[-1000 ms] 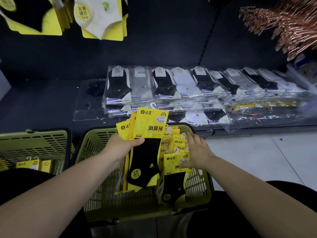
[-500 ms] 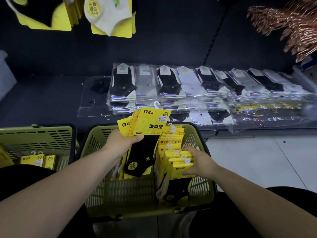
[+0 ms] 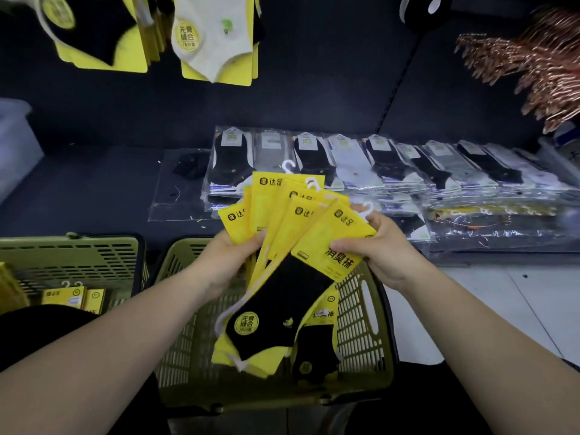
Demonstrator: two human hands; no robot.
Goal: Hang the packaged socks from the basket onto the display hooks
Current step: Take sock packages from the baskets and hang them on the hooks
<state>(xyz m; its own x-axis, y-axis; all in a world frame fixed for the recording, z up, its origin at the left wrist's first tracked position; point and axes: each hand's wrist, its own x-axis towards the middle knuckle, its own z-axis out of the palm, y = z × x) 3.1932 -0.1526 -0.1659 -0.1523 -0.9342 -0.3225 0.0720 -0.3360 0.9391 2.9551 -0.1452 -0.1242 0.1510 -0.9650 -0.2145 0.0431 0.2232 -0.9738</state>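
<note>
1. Landmark: green basket point(image 3: 351, 312) on the floor in front of the person.
2. L hand point(image 3: 229, 262) is above the basket's back rim. Fingers are curled round the lower edge of a fan of sock packs point(image 3: 276, 215), so it's clamped on the bundle.
3. R hand point(image 3: 379, 249) is above the basket's back-right corner. Thumb lies on the face of the front pack point(image 3: 282, 302), fingers behind its card, pinching it.
4. The fan is held over the basket, approx. level with its rim. White hangers point(image 3: 287, 167) at the card tops point away from the basket.
5. In the basket: at least one more pack point(image 3: 317, 346) near the right wall. The fan hides much of the basket's inside.
6. Done so far: hung packs point(image 3: 216, 42) high above the basket, up and to its left. Can't see the hooks themselves.
7. Still to do: the whole fan is unhung. A second basket point(image 3: 72, 255) left of the landmark holds spare packs point(image 3: 67, 296). My judgement: a good share is left.
8. Bagged socks point(image 3: 345, 164) lie on the shelf behind the basket, prob. not part of this job.
</note>
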